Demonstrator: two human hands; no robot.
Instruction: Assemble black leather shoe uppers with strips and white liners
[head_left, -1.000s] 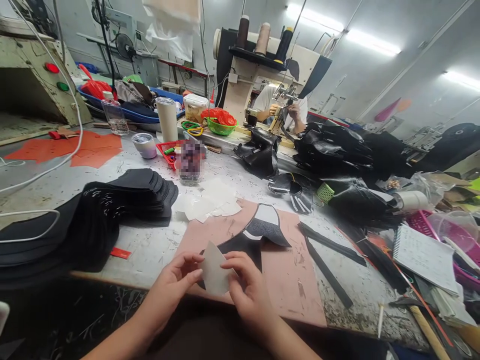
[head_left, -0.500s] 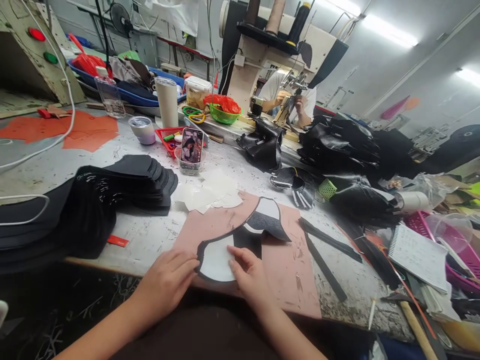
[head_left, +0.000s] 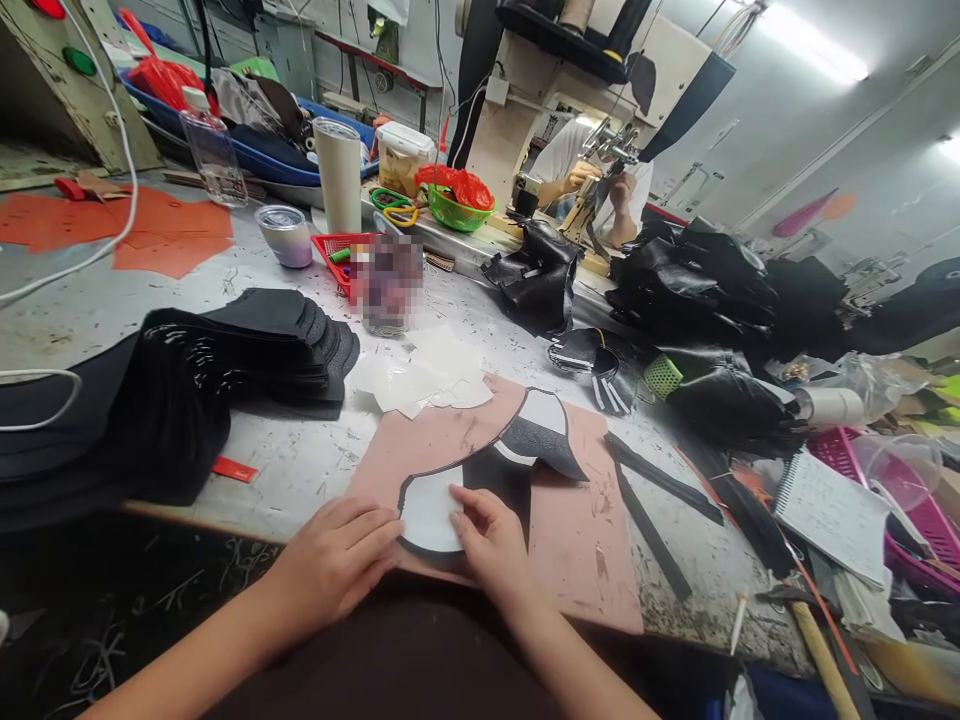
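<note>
A black shoe-upper piece (head_left: 517,455) lies on a pink work mat (head_left: 577,540) at the table's near edge. A white lining patch (head_left: 427,510) sits on its near end, with a black border showing round it. My left hand (head_left: 337,555) rests flat at the patch's left edge, fingers stretched out. My right hand (head_left: 491,540) presses its fingertips on the patch's right side. Neither hand holds anything.
A stack of black cut pieces (head_left: 247,360) lies to the left, loose white patches (head_left: 424,380) just beyond the mat. Black strips (head_left: 652,520) lie to the right. A phone, cups and baskets stand farther back. Another person works at a sewing machine (head_left: 592,150) across the table.
One second ago both hands held the white patch up in front of me. It now lies on the black piece, and both hands press it flat. The view has tilted down.
</note>
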